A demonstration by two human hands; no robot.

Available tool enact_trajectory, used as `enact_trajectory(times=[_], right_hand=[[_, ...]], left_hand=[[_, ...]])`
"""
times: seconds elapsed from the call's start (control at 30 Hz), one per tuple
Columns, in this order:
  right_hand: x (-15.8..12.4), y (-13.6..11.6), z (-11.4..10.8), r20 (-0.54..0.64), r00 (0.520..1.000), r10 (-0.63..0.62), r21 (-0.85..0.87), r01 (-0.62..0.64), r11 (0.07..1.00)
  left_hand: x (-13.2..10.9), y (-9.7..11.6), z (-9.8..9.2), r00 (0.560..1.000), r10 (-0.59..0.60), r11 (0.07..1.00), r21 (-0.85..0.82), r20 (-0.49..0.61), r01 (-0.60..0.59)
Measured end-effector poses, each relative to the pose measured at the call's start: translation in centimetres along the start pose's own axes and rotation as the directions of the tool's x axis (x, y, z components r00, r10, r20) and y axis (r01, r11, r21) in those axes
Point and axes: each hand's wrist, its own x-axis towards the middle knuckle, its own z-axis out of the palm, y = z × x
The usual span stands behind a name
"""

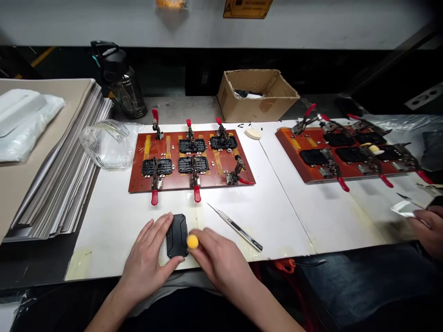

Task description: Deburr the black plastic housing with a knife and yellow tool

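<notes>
A black rectangular plastic cover (pixel 177 235) with cut corners lies on the white work surface near its front edge. My left hand (pixel 148 251) is closed around its left side, fingertips at the top corner and thumb at the bottom. At the cover's right edge, my right hand (pixel 216 253) pinches a small tool with a round yellow end (pixel 193 241); the rest of it is hidden by my fingers. To the right lies a slim craft knife (pixel 238 229). Behind my hands stands a reddish-brown fixture board (pixel 176 183) with red-handled toggle clamps and several black plastic parts.
On the right is a second clamp board (pixel 294 161), with a co-worker's hand (pixel 427 226) nearby. A cardboard box (pixel 238 103), a pale oval piece (pixel 253 133) and a dark bottle (pixel 126 87) stand behind. Stacked sheets (pixel 69 184) and a clear plastic bag (pixel 107 145) lie left.
</notes>
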Motion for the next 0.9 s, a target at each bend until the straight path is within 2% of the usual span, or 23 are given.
enact_trajectory(times=[0.07, 0.1, 0.17, 0.27, 0.33, 0.4, 0.5, 0.6, 0.67, 0.77, 0.83, 0.9], right_hand=[[1.2, 0.0, 0.7, -0.089, 0.996, 0.005, 0.016, -0.003, 1.0], [1.6, -0.2, 0.9, -0.094, 0.996, 0.004, 0.009, -0.003, 1.0], [1.9, -0.4, 1.1, -0.039, 0.999, 0.0, -0.026, -0.001, 1.0], [0.5, -0.6, 0.1, 0.093, 0.996, -0.003, -0.059, 0.009, 0.998], [-0.5, -0.3, -0.5, 0.118, 0.993, -0.006, -0.038, 0.01, 0.999], [-0.5, 0.0, -0.4, 0.046, 0.999, 0.004, 0.002, -0.004, 1.0], [0.7, 0.4, 1.0, -0.059, 0.998, -0.018, 0.011, 0.019, 1.0], [1.1, 0.3, 2.0, -0.019, 0.996, -0.092, -0.05, 0.091, 0.995], [0.3, 0.4, 1.7, 0.016, 0.994, -0.104, -0.05, 0.105, 0.993], [-1.2, 0.8, 0.5, 0.054, 0.997, -0.06, -0.011, 0.06, 0.998], [-1.3, 1.0, 0.5, -0.006, 1.0, -0.022, 0.033, 0.022, 0.999], [-0.6, 1.1, 1.2, -0.129, 0.992, -0.007, 0.106, 0.021, 0.994]], left_hand=[[0.0, 0.0, 0.1, 1.0, -0.003, 1.0, 0.006, -0.008, 0.003], [-0.1, 0.0, 0.1, 1.0, -0.004, 1.0, 0.003, -0.009, 0.004], [-0.1, 0.0, 0.1, 1.0, -0.006, 1.0, -0.006, -0.008, 0.006], [-0.2, 0.0, 0.1, 1.0, -0.009, 1.0, 0.004, -0.01, 0.009], [-0.2, 0.0, 0.2, 1.0, -0.004, 1.0, 0.021, -0.014, 0.004], [-0.2, -0.1, 0.3, 1.0, 0.007, 0.999, 0.034, -0.02, -0.006], [-0.3, -0.2, 0.4, 0.999, 0.007, 0.999, 0.037, -0.031, -0.006], [-0.3, -0.2, 0.4, 1.0, -0.001, 1.0, 0.03, -0.024, 0.002], [-0.3, -0.1, 0.3, 1.0, -0.005, 0.999, 0.035, -0.013, 0.005], [-0.2, -0.2, 0.4, 1.0, 0.004, 0.999, 0.048, -0.015, -0.003], [-0.2, -0.3, 0.4, 1.0, 0.018, 0.999, 0.049, -0.023, -0.017], [-0.2, -0.3, 0.5, 0.999, 0.028, 0.999, 0.048, -0.025, -0.027]])
